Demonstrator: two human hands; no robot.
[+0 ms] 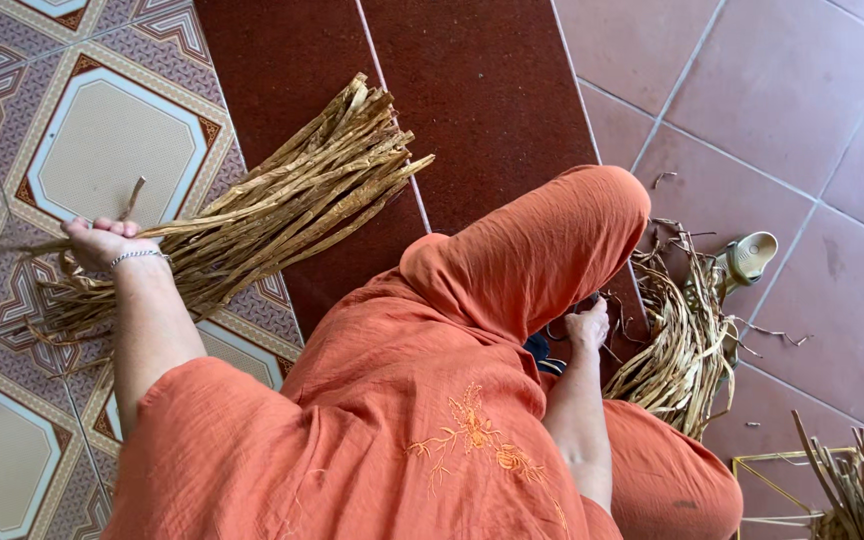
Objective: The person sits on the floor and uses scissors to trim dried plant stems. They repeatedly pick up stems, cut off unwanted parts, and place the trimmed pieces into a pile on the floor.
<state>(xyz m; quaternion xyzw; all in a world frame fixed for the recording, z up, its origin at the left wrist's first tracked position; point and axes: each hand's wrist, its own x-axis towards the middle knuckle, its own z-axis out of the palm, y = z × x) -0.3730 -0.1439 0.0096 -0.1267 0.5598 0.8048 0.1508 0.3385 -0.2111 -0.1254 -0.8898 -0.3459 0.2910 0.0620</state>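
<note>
On a tiled floor [782, 90], seen from above, a person in loose orange clothing [422, 420] sits with one knee raised toward twelve o'clock. The left hand [102, 243], wearing a thin silver bracelet [137, 257], is out at nine o'clock with its fingers closed around a thick bundle of dried tan plant strips [302, 195]. The grip sits near one end of the bundle. From the hand, the long axis runs up and away toward one o'clock, and the strips fan slightly at their far tips over a dark red strip of floor [472, 90]. Looser, curled strips [62, 300] hang and trail below the hand, over the patterned tiles [102, 140].

The right hand [588, 325] is at about three o'clock, low beside the raised knee. It reaches down toward a second heap of the same dried strips [677, 345], which lies just beside it toward three o'clock on the plain terracotta tiles. Its fingers are curled, but whether they pinch a strand cannot be told from this view.

The left hand is the one actually on the large bundle; the right hand is well apart from it, across the body.

A pale sandal [750, 256] lies just past the second heap. More strips [857, 490] stand at the lower right corner, against a thin yellow wire frame [752, 465].
</note>
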